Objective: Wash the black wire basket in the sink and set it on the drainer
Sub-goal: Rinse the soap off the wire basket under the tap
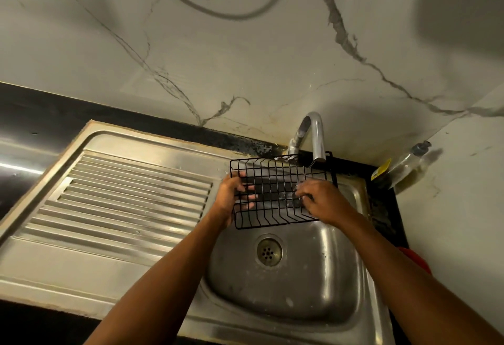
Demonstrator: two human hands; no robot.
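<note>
Light: dim, yellowish.
Glare: white streak on grey metal surface [19, 167], far left; sheen on curved chrome tap [317, 131].
Shadow: broad, soft, on white marbled wall [458, 17], upper right.
Edges: wide-angle bowing.

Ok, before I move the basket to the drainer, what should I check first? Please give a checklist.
1. Left hand grips black wire basket at its left end: ok.
2. Right hand holds its right end: ok.
3. Basket held over the sink, under the faucet: ok.
4. Faucet flow stopped: cannot tell.
5. Basket fully rinsed: cannot tell.
6. Drainer lies directly left of sink: ok.
</note>
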